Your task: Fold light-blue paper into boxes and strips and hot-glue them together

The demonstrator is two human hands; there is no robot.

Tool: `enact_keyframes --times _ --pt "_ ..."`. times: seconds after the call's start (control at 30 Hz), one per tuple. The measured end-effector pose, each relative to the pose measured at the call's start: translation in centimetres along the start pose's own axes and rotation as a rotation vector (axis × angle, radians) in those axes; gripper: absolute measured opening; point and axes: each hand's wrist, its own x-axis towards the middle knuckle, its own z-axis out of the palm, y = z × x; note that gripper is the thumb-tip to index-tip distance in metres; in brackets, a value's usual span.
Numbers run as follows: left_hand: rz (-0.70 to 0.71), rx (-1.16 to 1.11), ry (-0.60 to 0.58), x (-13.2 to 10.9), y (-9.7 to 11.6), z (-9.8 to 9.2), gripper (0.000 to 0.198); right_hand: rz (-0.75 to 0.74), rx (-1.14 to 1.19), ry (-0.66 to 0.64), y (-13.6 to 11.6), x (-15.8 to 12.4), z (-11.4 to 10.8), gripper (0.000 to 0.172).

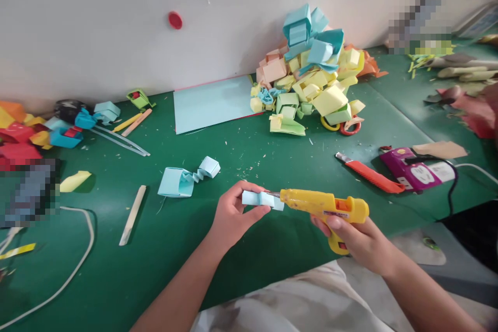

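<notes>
Near the front edge of the green table, my left hand (237, 212) pinches a small light blue folded paper piece (257, 198) between thumb and fingers. My right hand (358, 238) is wrapped round the handle of a yellow glue gun (311, 202), which points left. The gun's metal nozzle is at the right part of the blue piece; whether they touch is too small to tell. Left of my hands lies a light blue paper box (177, 182) joined by a zigzag strip to a smaller blue cube (209, 166).
Folded papers (319, 83) are heaped at the back, beside a light blue sheet (213, 104). A red cutter (373, 176) and purple box (416, 170) lie right. A wooden stick (133, 215), white cable (87, 254) and colourful paper pieces (19, 132) are left.
</notes>
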Motion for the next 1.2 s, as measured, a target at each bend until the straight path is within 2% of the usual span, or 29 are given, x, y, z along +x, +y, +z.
enact_keyframes --times 0.13,0.33,0.47,0.53,0.73,0.93,1.1,1.2 --pt "0.019 0.007 -0.013 -0.1 -0.1 -0.1 0.025 0.031 0.043 -0.038 -0.2 -0.2 -0.1 0.051" --pt "0.108 0.500 0.022 -0.2 0.1 -0.7 0.019 0.045 0.060 -0.062 -0.2 -0.2 -0.3 0.047" --pt "0.193 0.668 0.029 -0.3 -0.1 -1.5 0.019 0.033 -0.005 -0.004 -0.3 0.0 -0.3 0.051" --pt "0.199 0.718 0.030 -0.4 -0.3 -1.9 0.021 0.048 -0.017 0.001 -0.5 0.1 -0.3 0.052" --pt "0.225 0.828 0.027 -0.9 -0.7 -2.4 0.021 0.074 -0.067 -0.124 -1.0 0.6 0.3 0.040" --pt "0.259 0.868 0.008 -0.9 -0.7 -2.4 0.021 0.139 -0.211 -0.012 -0.3 1.3 1.6 0.047" --pt "0.244 0.956 0.008 -1.1 -0.6 -2.4 0.023 0.134 -0.271 -0.071 -0.6 1.4 1.7 0.043" --pt "0.214 0.989 0.003 -1.2 -0.4 -2.3 0.023 0.154 -0.291 -0.060 -0.4 1.3 1.7 0.049"
